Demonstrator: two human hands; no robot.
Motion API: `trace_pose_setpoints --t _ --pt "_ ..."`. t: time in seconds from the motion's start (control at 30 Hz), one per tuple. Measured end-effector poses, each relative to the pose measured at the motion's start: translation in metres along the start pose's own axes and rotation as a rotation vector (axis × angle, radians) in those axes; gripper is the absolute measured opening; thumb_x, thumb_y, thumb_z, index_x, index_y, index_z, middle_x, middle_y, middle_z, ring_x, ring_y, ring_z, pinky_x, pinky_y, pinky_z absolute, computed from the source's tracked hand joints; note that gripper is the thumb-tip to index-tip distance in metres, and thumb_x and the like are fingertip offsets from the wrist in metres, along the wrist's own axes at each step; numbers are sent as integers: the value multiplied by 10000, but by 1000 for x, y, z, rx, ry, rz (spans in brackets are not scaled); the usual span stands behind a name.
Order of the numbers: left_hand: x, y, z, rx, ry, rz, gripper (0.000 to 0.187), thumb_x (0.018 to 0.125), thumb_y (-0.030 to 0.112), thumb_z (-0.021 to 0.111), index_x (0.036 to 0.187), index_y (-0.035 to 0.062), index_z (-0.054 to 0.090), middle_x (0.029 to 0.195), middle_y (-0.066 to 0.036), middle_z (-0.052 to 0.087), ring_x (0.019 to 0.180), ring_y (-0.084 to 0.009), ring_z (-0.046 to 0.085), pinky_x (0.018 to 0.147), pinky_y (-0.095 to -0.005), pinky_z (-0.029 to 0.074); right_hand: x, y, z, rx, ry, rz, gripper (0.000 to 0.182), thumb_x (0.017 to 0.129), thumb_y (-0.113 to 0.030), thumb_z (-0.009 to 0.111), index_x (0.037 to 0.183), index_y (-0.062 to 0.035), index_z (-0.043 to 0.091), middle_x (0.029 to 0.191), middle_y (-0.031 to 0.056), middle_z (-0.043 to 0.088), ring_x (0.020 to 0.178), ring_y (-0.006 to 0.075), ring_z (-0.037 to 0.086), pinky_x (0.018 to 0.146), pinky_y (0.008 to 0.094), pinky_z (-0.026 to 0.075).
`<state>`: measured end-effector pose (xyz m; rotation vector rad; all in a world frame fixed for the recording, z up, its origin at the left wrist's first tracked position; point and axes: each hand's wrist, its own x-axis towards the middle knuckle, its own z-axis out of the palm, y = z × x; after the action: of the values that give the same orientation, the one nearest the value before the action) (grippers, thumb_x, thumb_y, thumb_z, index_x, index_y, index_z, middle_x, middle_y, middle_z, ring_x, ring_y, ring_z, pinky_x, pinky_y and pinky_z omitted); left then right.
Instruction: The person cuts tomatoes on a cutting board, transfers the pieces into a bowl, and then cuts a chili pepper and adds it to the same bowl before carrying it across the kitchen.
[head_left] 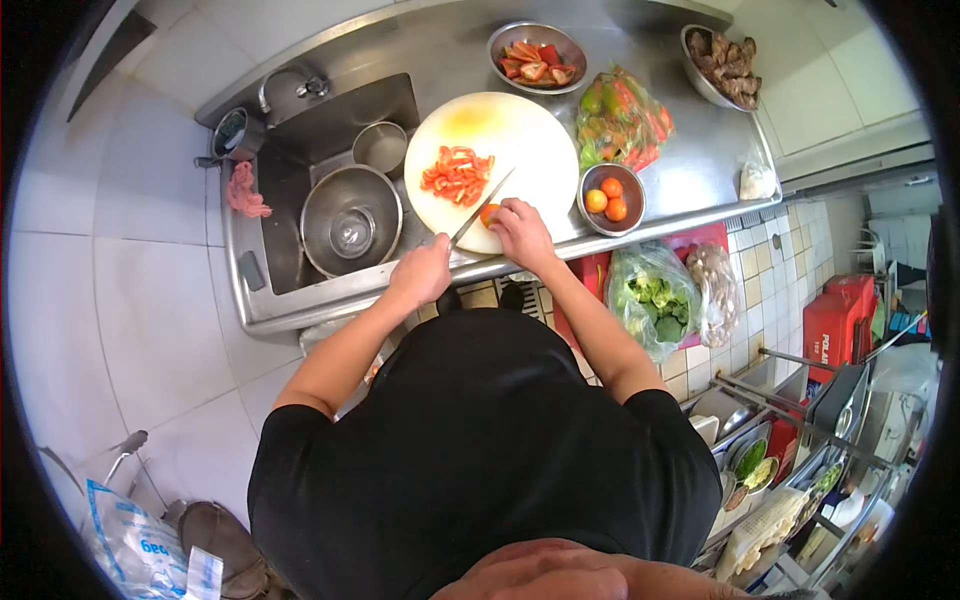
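Note:
My left hand (424, 272) is closed round the handle of a knife (484, 205), its blade slanting up and right over the round white cutting board (545, 145). Fingers of my right hand (524, 236) are bent over a tomato (488, 215) near the board's front edge, right beside the blade. Left of the blade lies a pile of cut tomato pieces (457, 176). Close to my right hand stands a metal bowl (611, 228) with whole tomatoes (612, 188). The fingertips of my right hand are partly hidden.
Left is a sink (285, 150) holding a large metal bowl (320, 225) and a smaller pot (380, 150). Behind the board are a bowl of cut red vegetables (538, 72) and a bag of peppers (622, 120). A bag of green vegetables (655, 300) sits below the counter edge.

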<state>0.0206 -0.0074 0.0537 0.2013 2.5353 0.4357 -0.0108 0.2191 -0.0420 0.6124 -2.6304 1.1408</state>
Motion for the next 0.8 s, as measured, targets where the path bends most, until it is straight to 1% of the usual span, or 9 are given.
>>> trace_pose_setpoints --t 0.1,0.23,0.3,0.4,0.47,0.5,0.57,0.67,0.8 --pt "-17 -13 7 -16 -20 42 248 1026 223 477 1172 23 485 918 -335 684 892 -518 673 809 -623 499 6 -2 0 -24 26 -37 183 830 -110 738 991 -73 661 1016 112 640 923 337 631 836 441 518" --pt "-45 -21 -4 56 -93 -1 241 1020 198 482 1182 20 484 898 -326 684 879 -514 675 805 -623 503 7 1 -1 38 11 -24 166 826 -102 738 961 -60 650 982 117 645 901 338 632 825 444 516" --pt "-50 -21 -7 94 -136 -23 295 917 99 491 1199 11 500 955 -300 706 945 -486 693 827 -599 528 8 0 0 41 33 -12 166 827 -100 737 962 -60 650 977 121 644 901 343 633 824 449 516" --pt "-8 -16 24 41 -74 59 314 920 92 485 1217 -6 499 987 -297 707 960 -479 695 836 -587 533 10 -2 -3 43 16 -5 168 829 -100 737 968 -58 652 970 131 641 908 354 634 824 456 519" --pt "41 -16 56 -1 31 117 320 920 92 496 1222 -14 502 1007 -295 704 951 -475 695 823 -580 537 14 -7 -3 41 -13 -9 171 830 -101 738 972 -56 653 968 136 640 916 361 634 826 458 521" --pt "49 -14 49 -8 32 117 320 920 92 496 1222 -14 502 1007 -295 704 951 -475 695 823 -580 537 17 -9 -4 43 -18 15 172 831 -101 738 972 -53 653 973 142 638 923 366 633 833 455 524" --pt "51 -8 34 -10 -102 57 284 974 131 512 1222 -9 505 997 -311 688 968 -496 675 845 -581 519 14 -7 -6 44 -37 36 173 831 -100 739 972 -50 652 979 147 637 931 371 632 841 452 527" --pt "29 -35 18 -23 -130 85 285 1007 182 501 1228 1 508 1055 -320 678 1007 -495 665 874 -587 507 6 2 -12 -23 -37 88 192 833 -111 744 987 -45 650 1012 149 631 961 369 627 865 446 529" --pt "19 -34 20 -49 -165 4 302 1030 227 493 1233 5 506 1090 -318 673 1039 -488 660 892 -588 501 -11 3 -17 9 -161 189 255 843 -143 760 1056 -48 657 1062 132 616 1020 346 618 900 433 527"
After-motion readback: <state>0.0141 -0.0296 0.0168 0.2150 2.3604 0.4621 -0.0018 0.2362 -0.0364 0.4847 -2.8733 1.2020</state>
